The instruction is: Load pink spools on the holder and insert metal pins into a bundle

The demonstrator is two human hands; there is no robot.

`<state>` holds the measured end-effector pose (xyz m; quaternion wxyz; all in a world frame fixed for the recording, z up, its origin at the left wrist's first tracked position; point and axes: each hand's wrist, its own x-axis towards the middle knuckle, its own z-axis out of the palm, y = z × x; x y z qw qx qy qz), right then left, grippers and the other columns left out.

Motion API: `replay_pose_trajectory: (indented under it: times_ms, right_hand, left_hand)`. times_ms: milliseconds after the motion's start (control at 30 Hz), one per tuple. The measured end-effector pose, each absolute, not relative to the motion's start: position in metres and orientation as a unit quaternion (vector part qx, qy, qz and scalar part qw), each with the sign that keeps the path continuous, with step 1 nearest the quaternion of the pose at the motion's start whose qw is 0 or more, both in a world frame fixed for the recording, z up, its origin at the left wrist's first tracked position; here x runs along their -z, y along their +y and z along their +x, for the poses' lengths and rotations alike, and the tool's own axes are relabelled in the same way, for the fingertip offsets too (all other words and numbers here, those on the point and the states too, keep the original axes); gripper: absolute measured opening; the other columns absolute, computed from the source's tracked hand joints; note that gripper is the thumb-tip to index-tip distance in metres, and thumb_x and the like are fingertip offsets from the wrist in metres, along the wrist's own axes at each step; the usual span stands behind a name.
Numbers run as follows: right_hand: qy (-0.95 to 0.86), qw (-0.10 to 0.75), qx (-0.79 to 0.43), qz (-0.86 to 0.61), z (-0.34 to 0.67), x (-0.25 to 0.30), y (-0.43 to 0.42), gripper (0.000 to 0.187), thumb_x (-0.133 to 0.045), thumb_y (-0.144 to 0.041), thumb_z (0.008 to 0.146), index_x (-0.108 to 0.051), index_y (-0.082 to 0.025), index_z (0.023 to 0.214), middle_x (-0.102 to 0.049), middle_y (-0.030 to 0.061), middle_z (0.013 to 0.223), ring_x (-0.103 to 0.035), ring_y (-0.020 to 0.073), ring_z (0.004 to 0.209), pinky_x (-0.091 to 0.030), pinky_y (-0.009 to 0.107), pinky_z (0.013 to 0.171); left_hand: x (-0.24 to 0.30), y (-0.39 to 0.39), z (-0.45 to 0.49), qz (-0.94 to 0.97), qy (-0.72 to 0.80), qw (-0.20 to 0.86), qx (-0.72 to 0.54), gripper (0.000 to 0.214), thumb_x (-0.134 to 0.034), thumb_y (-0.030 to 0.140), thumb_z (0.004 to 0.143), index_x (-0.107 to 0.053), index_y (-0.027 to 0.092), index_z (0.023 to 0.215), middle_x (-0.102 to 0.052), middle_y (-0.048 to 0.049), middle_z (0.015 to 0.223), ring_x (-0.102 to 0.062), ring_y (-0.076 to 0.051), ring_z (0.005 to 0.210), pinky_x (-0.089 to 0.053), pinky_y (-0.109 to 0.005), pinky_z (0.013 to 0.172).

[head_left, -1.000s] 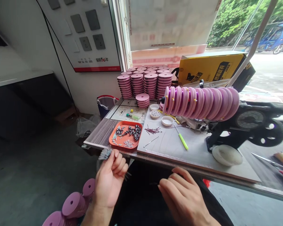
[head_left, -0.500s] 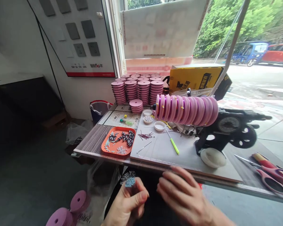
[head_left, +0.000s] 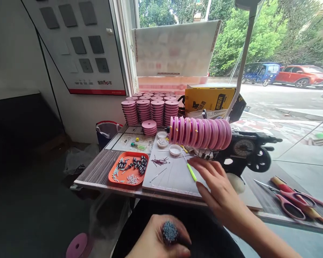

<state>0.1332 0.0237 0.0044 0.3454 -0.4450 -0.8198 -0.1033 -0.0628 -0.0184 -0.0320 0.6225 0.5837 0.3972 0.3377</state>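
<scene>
My left hand [head_left: 153, 238] is closed around a bundle of thin pieces with blue-grey ends [head_left: 170, 232], held low over my lap. Those ends point up towards me; I cannot make out the exact kind of piece. Over the board my right hand [head_left: 218, 188] reaches out with fingers stretched and apart, holding nothing. Its thumb tip is close to the end of a slim tool with a bright green handle [head_left: 191, 172]. Dark red thin sticks [head_left: 160, 162] and a thin metal rod [head_left: 158, 175] lie further left on the pale board [head_left: 172, 186].
An orange tray [head_left: 111, 177] holds small black, blue and silver parts. Small white dishes [head_left: 175, 150] stand behind. A black machine [head_left: 244, 147] carries a row of pink discs [head_left: 204, 132]. Pink spools [head_left: 157, 113] are stacked at the back; scissors [head_left: 290, 206] lie right.
My right hand has moved forward from the table edge to above the board, by the green handle. The left hand has turned and moved right with its bundle. The view has shifted.
</scene>
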Motion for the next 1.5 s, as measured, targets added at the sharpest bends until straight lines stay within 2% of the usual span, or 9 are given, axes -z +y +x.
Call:
replay_pose_trajectory:
  times_ms: [167, 367, 533, 667, 800, 967, 1033, 1200, 1500]
  right_hand:
    - [-0.877, 0.323, 0.075, -0.348, 0.121, 0.004, -0.003, 0.032, -0.033, -0.013, 0.089, -0.054, -0.014, 0.112, -0.065, 0.0074, 0.105, -0.055, 0.0172, 0.085, -0.047, 0.028, 0.070]
    - [-0.897, 0.368, 0.030, -0.245, 0.111, 0.023, -0.017, 0.034, -0.027, -0.024, 0.098, -0.059, -0.023, 0.086, -0.064, -0.0041, 0.066, -0.052, 0.0090, 0.053, -0.038, 0.024, 0.051]
    - [-0.880, 0.395, 0.147, -0.218, 0.096, 0.011, -0.012, 0.029, -0.034, -0.011, 0.093, -0.062, -0.015, 0.085, -0.066, 0.0016, 0.075, -0.060, 0.0146, 0.079, -0.041, 0.031, 0.086]
    - [-0.912, 0.372, 0.058, -0.165, 0.084, 0.035, -0.013, 0.044, -0.024, -0.014, 0.096, -0.055, -0.017, 0.065, -0.046, -0.0042, 0.048, -0.040, 0.0095, 0.046, -0.042, 0.024, 0.062]
    - [-0.889, 0.386, -0.025, -0.244, 0.116, 0.045, -0.021, 0.043, -0.025, -0.026, 0.098, -0.054, -0.021, 0.066, -0.041, -0.0039, 0.050, -0.039, 0.0097, 0.048, -0.033, 0.023, 0.052]
    - [-0.779, 0.325, 0.221, -0.489, 0.197, 0.001, -0.020, 0.020, -0.044, -0.027, 0.091, -0.061, -0.020, 0.084, -0.051, 0.0023, 0.067, -0.048, 0.0156, 0.063, -0.036, 0.029, 0.063]
    - [-0.753, 0.229, 0.307, -0.535, 0.216, -0.012, -0.013, 0.029, -0.042, -0.022, 0.090, -0.058, -0.022, 0.067, -0.045, 0.0011, 0.058, -0.044, 0.0177, 0.058, -0.034, 0.032, 0.061]
    - [-0.780, 0.082, 0.281, -0.553, 0.223, -0.002, 0.005, 0.033, -0.042, 0.003, 0.074, -0.054, -0.023, 0.057, -0.049, 0.0035, 0.060, -0.046, 0.0202, 0.060, -0.033, 0.033, 0.060]
    - [-0.842, 0.301, 0.082, -0.439, 0.178, -0.008, -0.018, 0.022, -0.040, -0.034, 0.093, -0.054, -0.024, 0.078, -0.057, 0.0006, 0.064, -0.055, 0.0127, 0.056, -0.041, 0.024, 0.051]
  left_hand:
    - [0.002, 0.006, -0.054, 0.532, 0.466, 0.522, -0.477, 0.017, -0.075, 0.024, 0.062, -0.072, 0.019, 0.078, -0.061, -0.0030, 0.072, -0.054, -0.017, 0.067, -0.041, -0.025, 0.064]
    - [0.026, -0.001, -0.056, 0.501, 0.462, 0.586, -0.439, 0.022, -0.075, 0.036, 0.063, -0.066, 0.016, 0.061, -0.057, -0.0010, 0.059, -0.048, -0.015, 0.061, -0.038, -0.025, 0.060]
    - [0.055, -0.026, -0.095, 0.522, 0.440, 0.666, -0.300, 0.039, -0.075, 0.050, 0.058, -0.062, 0.013, 0.061, -0.050, 0.0006, 0.057, -0.042, -0.013, 0.059, -0.033, -0.025, 0.058]
    - [0.068, -0.035, -0.120, 0.513, 0.468, 0.681, -0.231, 0.043, -0.077, 0.053, 0.051, -0.062, 0.014, 0.060, -0.051, 0.0009, 0.058, -0.041, -0.013, 0.059, -0.031, -0.026, 0.057]
    - [0.076, -0.033, -0.124, 0.492, 0.514, 0.655, -0.255, 0.037, -0.080, 0.048, 0.050, -0.064, 0.015, 0.060, -0.052, 0.0013, 0.059, -0.042, -0.014, 0.062, -0.031, -0.026, 0.059]
    - [0.075, -0.023, -0.107, 0.436, 0.504, 0.671, -0.324, 0.038, -0.075, 0.048, 0.060, -0.065, 0.016, 0.078, -0.043, 0.0051, 0.059, -0.030, -0.008, 0.052, -0.023, -0.023, 0.050]
    - [0.068, -0.023, -0.096, 0.383, 0.465, 0.715, -0.354, 0.038, -0.074, 0.045, 0.063, -0.064, 0.017, 0.087, -0.040, 0.0065, 0.059, -0.026, -0.007, 0.050, -0.020, -0.023, 0.048]
    - [0.049, -0.032, -0.075, 0.277, 0.406, 0.773, -0.402, 0.029, -0.071, 0.032, 0.067, -0.061, 0.017, 0.090, -0.043, 0.0057, 0.056, -0.028, -0.006, 0.049, -0.019, -0.022, 0.048]
    - [0.048, -0.033, -0.068, 0.247, 0.434, 0.762, -0.412, 0.044, -0.074, 0.051, 0.061, -0.049, 0.018, 0.076, -0.036, 0.0097, 0.048, -0.017, -0.004, 0.043, -0.011, -0.020, 0.043]
